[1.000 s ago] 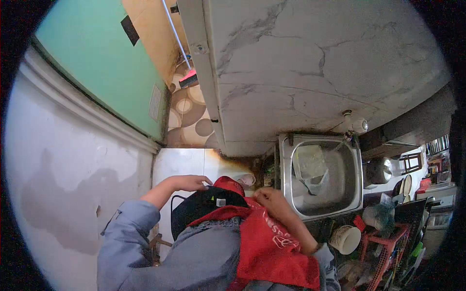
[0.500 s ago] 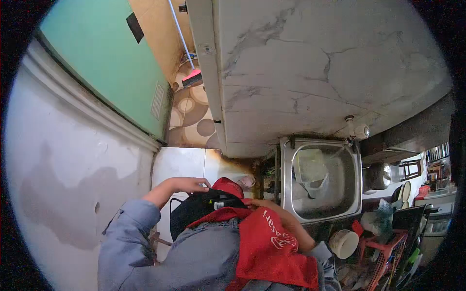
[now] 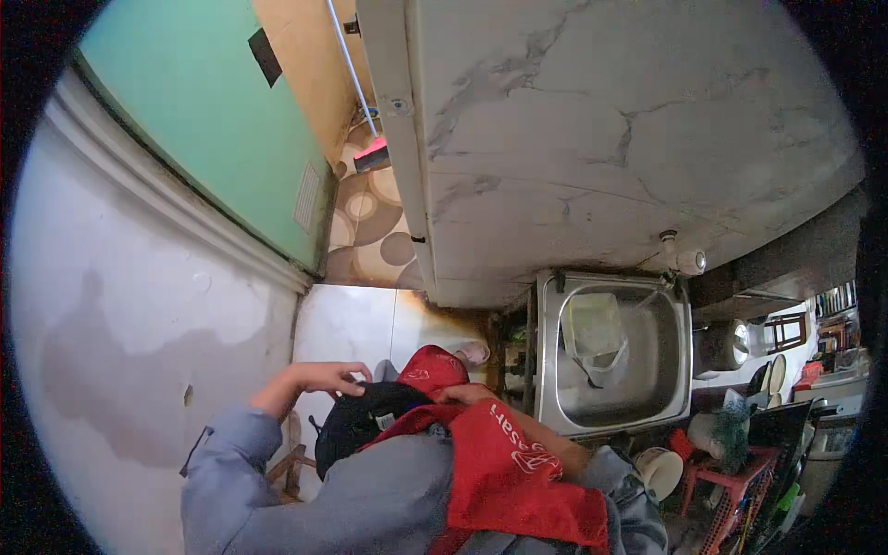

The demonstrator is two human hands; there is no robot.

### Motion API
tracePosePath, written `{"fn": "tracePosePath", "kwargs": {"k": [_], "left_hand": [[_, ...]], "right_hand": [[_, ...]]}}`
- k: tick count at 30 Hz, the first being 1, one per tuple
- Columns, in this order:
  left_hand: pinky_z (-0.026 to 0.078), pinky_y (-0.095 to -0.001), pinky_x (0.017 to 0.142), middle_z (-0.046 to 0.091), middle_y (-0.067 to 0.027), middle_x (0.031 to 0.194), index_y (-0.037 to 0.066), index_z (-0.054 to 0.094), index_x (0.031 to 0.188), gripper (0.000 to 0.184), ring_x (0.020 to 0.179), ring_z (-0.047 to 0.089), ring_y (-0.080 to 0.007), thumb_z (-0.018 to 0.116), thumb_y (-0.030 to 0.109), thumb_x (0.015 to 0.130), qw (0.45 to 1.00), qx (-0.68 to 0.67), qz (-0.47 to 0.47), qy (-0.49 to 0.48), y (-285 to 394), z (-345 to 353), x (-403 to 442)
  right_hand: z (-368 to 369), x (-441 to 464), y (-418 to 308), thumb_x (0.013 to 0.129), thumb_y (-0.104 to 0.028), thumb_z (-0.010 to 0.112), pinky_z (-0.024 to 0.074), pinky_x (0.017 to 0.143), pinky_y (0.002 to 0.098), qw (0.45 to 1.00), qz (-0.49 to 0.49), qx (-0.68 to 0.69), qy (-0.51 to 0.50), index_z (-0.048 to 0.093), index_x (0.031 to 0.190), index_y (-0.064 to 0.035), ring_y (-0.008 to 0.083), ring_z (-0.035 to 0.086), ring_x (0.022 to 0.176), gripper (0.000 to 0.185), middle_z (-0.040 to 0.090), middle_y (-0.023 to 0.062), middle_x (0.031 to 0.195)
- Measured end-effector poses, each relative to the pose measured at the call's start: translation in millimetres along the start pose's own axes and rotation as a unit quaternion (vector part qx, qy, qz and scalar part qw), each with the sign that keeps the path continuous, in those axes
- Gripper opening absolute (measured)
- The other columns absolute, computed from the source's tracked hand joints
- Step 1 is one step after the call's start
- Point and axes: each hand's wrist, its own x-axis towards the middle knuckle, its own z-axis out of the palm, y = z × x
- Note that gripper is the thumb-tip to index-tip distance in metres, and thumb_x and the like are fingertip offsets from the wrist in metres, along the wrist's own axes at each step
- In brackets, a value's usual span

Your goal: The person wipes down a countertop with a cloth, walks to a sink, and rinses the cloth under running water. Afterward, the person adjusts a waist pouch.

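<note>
A black bag (image 3: 356, 425) with a white label sits against my belly, over a grey shirt and a red apron (image 3: 513, 481) with white lettering. My left hand (image 3: 328, 377) is at the bag's far left edge, its fingers bent and apart, the fingertips close to or touching the black fabric. On the other side, my right hand (image 3: 464, 394) lies at the bag's right end against the red cloth. Its fingers are curled, and what they grip is partly hidden. Beyond the bag, a red printed part of the apron (image 3: 435, 368) sticks out.
A steel sink (image 3: 546, 370) holding a clear plastic container (image 3: 592, 328) stands at the right, under a tap (image 3: 684, 261). A white bucket (image 3: 659, 472) and a red plastic rack (image 3: 731, 481) are lower right. A green door (image 3: 213, 139) and a broom (image 3: 372, 155) are ahead.
My left hand has moved slightly left and down, its fingers more bent. My right hand has shifted left and shows more at the bag's end. The red part beyond the bag is more exposed.
</note>
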Motion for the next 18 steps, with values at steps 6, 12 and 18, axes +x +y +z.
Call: {"fn": "tracePosePath", "kwargs": {"k": [6,12,18], "left_hand": [[0.044,-0.0347,0.074,0.055,-0.0005,0.093,0.017,0.043,0.11,0.038,0.089,0.049,-0.0126,0.06,0.032,0.08,0.998,-0.055,-0.011,0.003,-17,9,-20],[0.046,-0.0312,0.073,0.052,-0.0037,0.097,0.013,0.044,0.109,0.035,0.091,0.049,-0.0131,0.061,0.022,0.08,0.996,-0.028,-0.049,-0.068,-16,-5,-7],[0.045,-0.0305,0.069,0.057,-0.0041,0.089,0.014,0.046,0.108,0.034,0.083,0.052,-0.0145,0.062,0.024,0.079,0.999,-0.002,-0.015,-0.04,-10,-18,10]], "right_hand": [[19,36,80,0.065,-0.019,0.066,0.041,0.081,0.0297,0.998,0.002,-0.052,-0.04,0.055,0.107,-0.0106,0.0179,0.053,0.093,0.044,0.057,0.0042,0.103],[5,27,46,0.073,-0.019,0.057,0.0401,0.083,0.031,0.979,-0.005,-0.163,-0.12,0.049,0.114,-0.0107,0.0227,0.052,0.099,0.043,0.054,0.01,0.112],[-26,-132,-72,0.08,-0.02,0.051,0.0408,0.083,0.0384,0.956,0.237,-0.125,0.119,0.05,0.11,-0.0042,0.0307,0.054,0.095,0.033,0.055,0.0185,0.104]]}}
